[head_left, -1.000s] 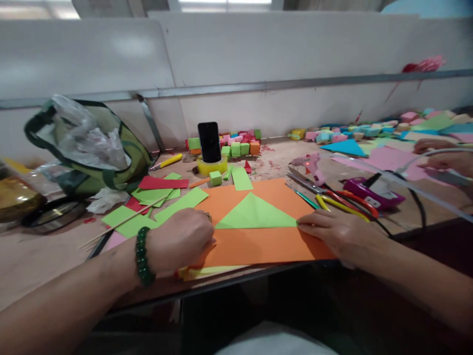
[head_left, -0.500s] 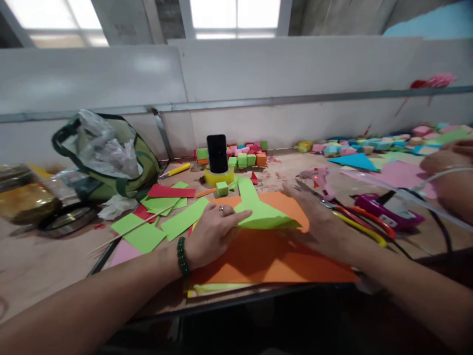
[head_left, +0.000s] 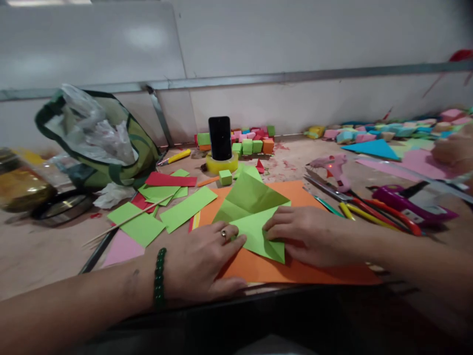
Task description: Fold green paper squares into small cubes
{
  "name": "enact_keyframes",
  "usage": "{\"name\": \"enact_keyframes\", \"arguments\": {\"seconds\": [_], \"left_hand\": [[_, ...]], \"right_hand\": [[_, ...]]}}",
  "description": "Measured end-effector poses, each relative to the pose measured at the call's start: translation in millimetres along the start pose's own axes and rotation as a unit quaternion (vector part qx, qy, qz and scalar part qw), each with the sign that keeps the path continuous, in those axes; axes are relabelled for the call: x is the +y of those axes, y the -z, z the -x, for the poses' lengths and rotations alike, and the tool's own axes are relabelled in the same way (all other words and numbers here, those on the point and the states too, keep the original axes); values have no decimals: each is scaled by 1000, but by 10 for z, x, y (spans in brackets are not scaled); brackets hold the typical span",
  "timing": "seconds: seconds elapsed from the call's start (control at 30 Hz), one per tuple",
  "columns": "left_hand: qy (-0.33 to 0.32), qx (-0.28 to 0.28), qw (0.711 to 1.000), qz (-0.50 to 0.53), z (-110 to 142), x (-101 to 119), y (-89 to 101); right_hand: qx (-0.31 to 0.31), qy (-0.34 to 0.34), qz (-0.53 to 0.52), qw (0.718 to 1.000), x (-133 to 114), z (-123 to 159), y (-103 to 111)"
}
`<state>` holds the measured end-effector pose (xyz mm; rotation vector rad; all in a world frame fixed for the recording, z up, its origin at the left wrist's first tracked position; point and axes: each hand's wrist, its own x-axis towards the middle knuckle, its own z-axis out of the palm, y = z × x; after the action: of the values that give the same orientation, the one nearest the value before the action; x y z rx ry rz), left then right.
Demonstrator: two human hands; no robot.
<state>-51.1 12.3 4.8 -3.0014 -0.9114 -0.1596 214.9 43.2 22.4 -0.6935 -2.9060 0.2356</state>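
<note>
A creased sheet of light green paper (head_left: 249, 197) lies partly folded on orange paper (head_left: 295, 271). Its near flap is turned down toward me. My left hand (head_left: 207, 256), with a ring and a green bead bracelet, rests its fingertips on the flap's left side; its thumb stretches apart over the orange sheet. Across from it, my right hand (head_left: 310, 234) has its fingers curled onto the right part of the flap, gripping the paper there. The right thumb is mostly hidden.
Green paper strips (head_left: 190, 207) and wooden skewers (head_left: 129, 219) lie left. A phone (head_left: 219, 138) stands in a yellow tape roll (head_left: 221, 163) before paper cubes (head_left: 256, 145). Right are a pink glue gun (head_left: 332, 170), pliers (head_left: 388, 217), a purple tool (head_left: 414, 204) and another person's blurred hand (head_left: 454, 150).
The green paper has been turned and opened out, with its flap now facing me. My right hand has come in from the right onto the paper. The view has tilted down.
</note>
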Motion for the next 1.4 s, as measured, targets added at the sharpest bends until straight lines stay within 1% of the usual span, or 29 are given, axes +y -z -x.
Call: {"name": "enact_keyframes", "arguments": {"seconds": [0.07,0.17,0.27,0.33,0.43,0.5,0.63,0.7,0.9,1.2,1.33,1.4], "left_hand": [[-4,-3,1000,4,39,-9,-36],[-11,10,1000,27,47,-41,-71],[-24,36,997,56,33,-70,-88],[-31,51,995,75,26,-81,-97],[-34,68,992,96,22,-87,-110],[-33,74,991,104,22,-85,-117],[-24,85,990,110,23,-74,-128],[-22,89,989,112,23,-68,-132],[-17,93,989,115,15,-52,-137],[-25,84,993,79,24,-28,-125],[-11,69,993,95,22,-31,-105],[8,61,993,105,14,-34,-100]], "right_hand": [[-58,-24,-70,996,48,-67,99],[-92,-55,-202,973,127,-169,154],[-86,-100,-305,943,200,-219,71],[-56,-142,-331,931,242,-220,-23],[3,-219,-331,918,282,-211,-145],[36,-252,-310,916,286,-215,-196],[87,-256,-246,931,265,-237,-247],[102,-259,-231,932,256,-246,-266],[112,-271,-209,933,253,-255,-303],[112,-260,-192,940,261,-243,-318],[122,-257,-185,941,269,-235,-333],[123,-256,-183,941,267,-238,-330]]}}
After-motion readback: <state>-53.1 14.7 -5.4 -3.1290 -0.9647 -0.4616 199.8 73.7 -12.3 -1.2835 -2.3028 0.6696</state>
